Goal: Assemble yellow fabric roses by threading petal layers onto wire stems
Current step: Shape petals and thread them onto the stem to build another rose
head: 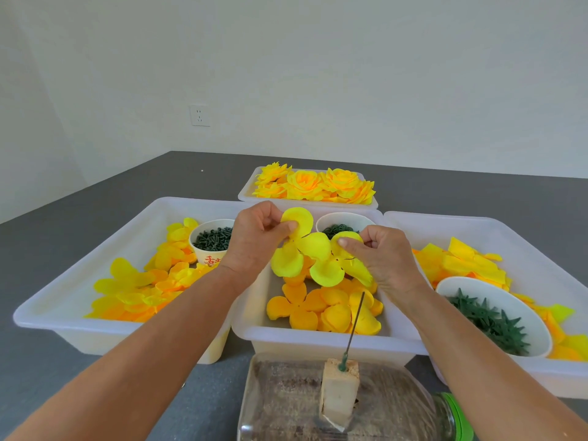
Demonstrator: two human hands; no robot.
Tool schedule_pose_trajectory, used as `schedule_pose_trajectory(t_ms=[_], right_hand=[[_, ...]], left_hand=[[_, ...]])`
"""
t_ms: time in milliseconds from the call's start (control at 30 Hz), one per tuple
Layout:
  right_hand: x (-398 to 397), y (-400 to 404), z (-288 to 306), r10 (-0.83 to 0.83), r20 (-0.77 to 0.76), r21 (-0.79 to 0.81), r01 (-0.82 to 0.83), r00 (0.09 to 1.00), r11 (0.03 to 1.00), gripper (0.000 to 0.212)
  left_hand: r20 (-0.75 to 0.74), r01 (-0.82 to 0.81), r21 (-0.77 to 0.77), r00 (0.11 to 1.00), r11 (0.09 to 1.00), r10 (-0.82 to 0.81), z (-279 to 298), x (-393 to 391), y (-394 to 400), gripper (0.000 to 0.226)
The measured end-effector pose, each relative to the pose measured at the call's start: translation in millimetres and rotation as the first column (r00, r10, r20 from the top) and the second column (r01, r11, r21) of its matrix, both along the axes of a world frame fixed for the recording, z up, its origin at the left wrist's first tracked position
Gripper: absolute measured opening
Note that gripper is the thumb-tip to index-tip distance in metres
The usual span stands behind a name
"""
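Head view: both forearms are reaching forward, left hand (254, 240) and right hand (381, 253) each pinching a lobe of the yellow petal layer (313, 246) with curled fingers above the middle tray (318, 340). Red characters on the paper cup (210, 241) are showing, unreadable.

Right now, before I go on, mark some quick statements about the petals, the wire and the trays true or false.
1. Both hands hold yellow petals above the middle tray. True: the left hand and right hand pinch the petal layer.
2. The petals are already on the wire. False: the wire stands bare below them.
3. The wire is stuck in a block. True.
4. The far tray holds loose petals only. False: it holds finished roses.
5. The bowl in the right-hand tray holds yellow petals. False: green star-shaped pieces.
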State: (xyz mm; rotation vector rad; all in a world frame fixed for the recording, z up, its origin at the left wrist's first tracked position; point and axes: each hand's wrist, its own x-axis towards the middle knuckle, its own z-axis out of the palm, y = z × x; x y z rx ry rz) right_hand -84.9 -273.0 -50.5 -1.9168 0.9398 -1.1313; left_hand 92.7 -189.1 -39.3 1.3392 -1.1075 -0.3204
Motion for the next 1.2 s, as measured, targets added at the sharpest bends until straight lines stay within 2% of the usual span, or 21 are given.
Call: schedule_pose_trajectory(t_ms=[133, 200, 300, 400, 467, 600, 833, 1033, 1133, 1200], right_hand=[[-1.0, -1.0, 1.6, -0.102, 0.019, -0.058, 0.102, 0.995, 0.993, 0.037], [-1.6, -1.4, 2.5, -0.128, 0.052, -0.051, 0.131, 0.990, 0.990, 0.034], [-2.1, -2.9, 1.9, -0.132, 0.115, 0.013, 0.131, 0.985, 0.991, 0.021], [-3.1, -2.6, 3.5, -0.122, 0.173, 0.122, 0.101, 0.977, 0.987, 0.003], [-3.3, -2.3, 3.3, -0.101, 0.204, 0.157, 0.070, 0.974, 0.985, 0.013], [-3.6, -1.3, 2.6, -0.100, 0.202, 0.160, 0.068, 0.974, 0.985, 0.018], [-2.2, -1.6, 0.8, -0.046, 0.111, 0.180, 0.026, 0.993, 0.983, 0.007], [-0.9, -2.0, 0.2, -0.017, 0.025, 0.178, 0.012, 1.000, 0.984, 0.015], [-0.3, -0.9, 1.1, 0.001, 0.022, 0.205, -0.005, 1.000, 0.979, 0.018], [0.2, 0.7, 2.8, 0.016, 0.078, 0.259, -0.036, 0.997, 0.965, 0.016]], left_hand=[[-0.018, -0.028, -0.026, 0.999, 0.999, 0.028, 1.7, 2.1, 1.2, 0.019], [-0.044, -0.029, -0.042, 0.999, 0.999, 0.027, 1.6, 2.8, 2.0, 0.020], [-0.105, -0.020, -0.061, 0.994, 0.998, 0.013, 2.0, 3.0, 2.1, 0.028], [-0.066, -0.075, -0.034, 0.995, 0.997, 0.072, 2.6, 3.2, 0.9, 0.025], [-0.052, -0.086, -0.025, 0.995, 0.996, 0.085, 2.1, 3.0, 1.2, 0.027], [-0.076, -0.051, -0.010, 0.996, 0.999, 0.051, 2.2, 1.7, 4.2, 0.020], [-0.087, -0.071, 0.001, 0.994, 0.997, 0.071, 2.1, 1.4, 3.4, 0.020], [-0.126, -0.037, -0.010, 0.991, 0.999, 0.036, 4.5, -1.5, 4.3, 0.018], [-0.173, 0.058, -0.010, 0.983, 0.998, -0.059, 6.5, -3.3, 6.5, 0.010], [-0.187, 0.167, 0.010, 0.969, 0.986, -0.162, 7.6, -5.7, 8.8, 0.009]])
